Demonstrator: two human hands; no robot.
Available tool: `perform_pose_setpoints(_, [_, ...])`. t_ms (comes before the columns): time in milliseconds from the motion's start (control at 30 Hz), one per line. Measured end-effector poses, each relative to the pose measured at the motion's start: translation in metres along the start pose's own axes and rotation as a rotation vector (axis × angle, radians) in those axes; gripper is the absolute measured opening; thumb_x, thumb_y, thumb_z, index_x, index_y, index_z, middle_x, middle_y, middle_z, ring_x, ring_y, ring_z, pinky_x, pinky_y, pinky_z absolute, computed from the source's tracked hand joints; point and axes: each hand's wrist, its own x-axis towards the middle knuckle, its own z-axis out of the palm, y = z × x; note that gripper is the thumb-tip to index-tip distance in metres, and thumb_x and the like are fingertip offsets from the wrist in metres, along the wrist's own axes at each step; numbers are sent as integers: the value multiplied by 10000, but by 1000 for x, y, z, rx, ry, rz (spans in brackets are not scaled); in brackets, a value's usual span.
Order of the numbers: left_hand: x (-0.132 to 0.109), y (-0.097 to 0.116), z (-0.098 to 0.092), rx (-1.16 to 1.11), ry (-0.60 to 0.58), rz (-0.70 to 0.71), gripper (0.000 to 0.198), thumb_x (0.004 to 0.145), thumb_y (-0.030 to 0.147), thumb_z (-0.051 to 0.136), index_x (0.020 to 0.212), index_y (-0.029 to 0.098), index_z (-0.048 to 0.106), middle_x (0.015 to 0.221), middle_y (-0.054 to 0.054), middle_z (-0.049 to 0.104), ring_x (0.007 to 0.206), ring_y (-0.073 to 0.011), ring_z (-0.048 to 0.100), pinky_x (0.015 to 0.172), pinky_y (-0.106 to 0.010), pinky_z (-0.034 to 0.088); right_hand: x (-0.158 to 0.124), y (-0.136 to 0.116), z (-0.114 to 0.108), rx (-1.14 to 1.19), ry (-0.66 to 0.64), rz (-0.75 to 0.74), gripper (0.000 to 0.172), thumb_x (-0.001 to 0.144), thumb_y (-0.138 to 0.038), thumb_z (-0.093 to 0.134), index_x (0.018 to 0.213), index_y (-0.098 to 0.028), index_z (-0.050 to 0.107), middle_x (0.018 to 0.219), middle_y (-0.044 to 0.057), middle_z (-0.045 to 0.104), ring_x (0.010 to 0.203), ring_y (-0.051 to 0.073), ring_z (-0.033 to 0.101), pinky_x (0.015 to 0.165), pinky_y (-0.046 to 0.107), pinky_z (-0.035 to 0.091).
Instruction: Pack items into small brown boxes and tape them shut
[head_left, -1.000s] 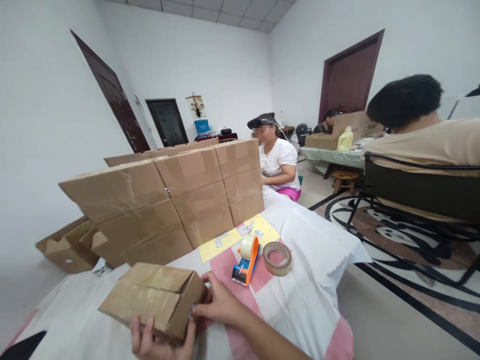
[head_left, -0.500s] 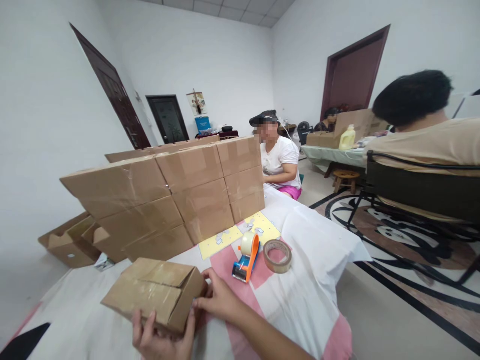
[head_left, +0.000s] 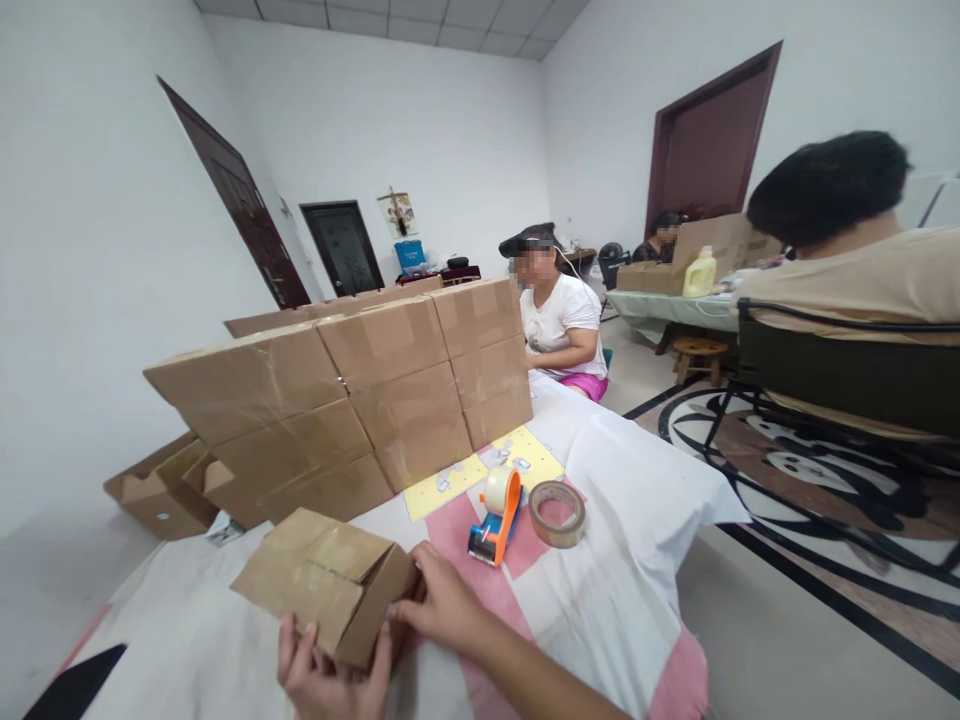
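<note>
A small cardboard box (head_left: 319,575) lies tilted near the table's front, its top flaps folded in with a dark gap between them. My left hand (head_left: 334,670) grips its near side, fingers on the top and thumb at the right end. My right hand (head_left: 439,600) pinches the right end, thumb and fingers on the cardboard near the corner. Right of the box stands a tape dispenser (head_left: 501,520) in orange and blue, loaded with a clear roll. Beside it lies a loose roll of tape (head_left: 556,514). The box's underside is hidden.
A wall of stacked cardboard boxes (head_left: 360,400) stands behind the work area. Open cartons (head_left: 161,490) sit at the left. Across the table sits a person in a white shirt (head_left: 566,325); another person (head_left: 847,240) sits in a chair at the right. The cloth-covered table's edge (head_left: 701,480) is at right.
The view has shifted slightly, and the box's left end sits a little further right. Both hands keep their hold on the box.
</note>
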Motion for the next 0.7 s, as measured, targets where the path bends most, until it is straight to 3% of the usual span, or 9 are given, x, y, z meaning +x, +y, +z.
perform_pose_setpoints(200, [13, 15, -2, 65, -46, 303, 874, 583, 330, 855, 1278, 244, 332, 1627, -241, 149, 1449, -448, 338, 927, -629, 565, -4, -14, -4, 102, 62, -25, 390, 670, -149, 763, 990, -222, 554, 877, -39, 559, 763, 138, 511, 628, 232, 351])
perform_pose_setpoints(400, [30, 76, 12, 88, -57, 486, 813, 670, 304, 820, 1310, 247, 321, 1628, -231, 205, 1463, -415, 333, 899, -615, 587, -3, -36, -23, 243, 176, -94, 367, 671, -176, 790, 945, -221, 549, 851, -39, 530, 732, 139, 504, 627, 249, 376])
perform_pose_setpoints(567, [34, 132, 36, 7, -133, 517, 770, 722, 306, 809, 1325, 247, 333, 1628, -218, 234, 1441, -373, 393, 912, -583, 587, -11, -59, -67, 214, 318, -205, 313, 729, -257, 768, 959, -228, 559, 844, -24, 527, 732, 149, 489, 645, 267, 383])
perform_pose_setpoints(700, [35, 177, 78, -140, -290, 503, 707, 779, 290, 790, 1329, 242, 347, 1633, -209, 224, 1492, -326, 310, 1029, -546, 522, -24, -76, -125, 77, 533, -226, 305, 762, -249, 710, 1012, -239, 536, 850, -19, 531, 731, 154, 481, 660, 276, 396])
